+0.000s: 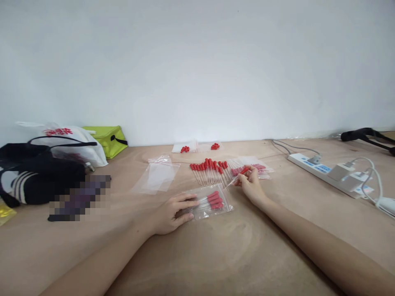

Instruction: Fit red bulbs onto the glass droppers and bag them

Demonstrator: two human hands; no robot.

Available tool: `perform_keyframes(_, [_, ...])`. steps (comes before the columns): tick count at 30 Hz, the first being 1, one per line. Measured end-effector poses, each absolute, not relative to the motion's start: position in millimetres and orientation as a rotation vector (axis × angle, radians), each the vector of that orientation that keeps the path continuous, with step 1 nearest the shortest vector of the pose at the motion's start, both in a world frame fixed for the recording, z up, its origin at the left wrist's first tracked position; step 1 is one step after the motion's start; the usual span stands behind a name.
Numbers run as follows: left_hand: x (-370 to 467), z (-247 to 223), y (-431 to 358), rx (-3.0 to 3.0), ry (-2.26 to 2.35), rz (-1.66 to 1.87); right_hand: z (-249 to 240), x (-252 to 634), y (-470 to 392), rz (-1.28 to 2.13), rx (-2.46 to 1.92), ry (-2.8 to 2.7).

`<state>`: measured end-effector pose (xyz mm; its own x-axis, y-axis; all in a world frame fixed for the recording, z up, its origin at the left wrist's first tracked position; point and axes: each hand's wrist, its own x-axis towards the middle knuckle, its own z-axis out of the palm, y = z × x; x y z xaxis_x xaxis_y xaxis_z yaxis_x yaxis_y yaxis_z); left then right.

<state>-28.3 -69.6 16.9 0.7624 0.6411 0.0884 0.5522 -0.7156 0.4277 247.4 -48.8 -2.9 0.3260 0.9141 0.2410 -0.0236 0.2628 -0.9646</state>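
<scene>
I have the right hand (249, 181) pinching a slim, clear, red-bulbed dropper (245, 170) beside loose matching droppers (208, 165); a slack pinch could drop it. The left hand (174, 211) touches a filled transparent plastic bag (227, 204), grip unclear to me; light pressure could let it slide.

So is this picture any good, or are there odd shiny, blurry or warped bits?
In the head view: soft, fairly even light on the wall; small glints on the clear bag by the left hand; faint shadow beneath the right forearm; stems of the loose red-topped droppers slightly soft; apparent wide-angle stretching toward the edges; coarse pixel blocks over a dark item at left.
</scene>
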Motion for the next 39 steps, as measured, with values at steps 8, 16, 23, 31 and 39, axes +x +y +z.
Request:
perform_keyframes(8, [-28, 16, -70, 2.587, 0.902, 0.321, -13, 248, -49, 0.707, -1.143, -1.033])
perform_keyframes(16, [-27, 18, -71, 2.599, 0.901, 0.317, -9, 246, -52, 0.663, -1.147, -1.036])
perform_keyframes(23, [-27, 20, -71, 2.59, 0.938, 0.304, -11, 232, -55, 0.851, -1.119, -0.944])
perform_keyframes(31, [-28, 20, -72, 2.577, 0.963, 0.3, -10, 233, -62, 0.955, -1.146, -0.879])
perform_keyframes(39, [-27, 18, -72, 2.572, 0.94, 0.325, -2, 222, -67, 1.057, -1.135, -0.991])
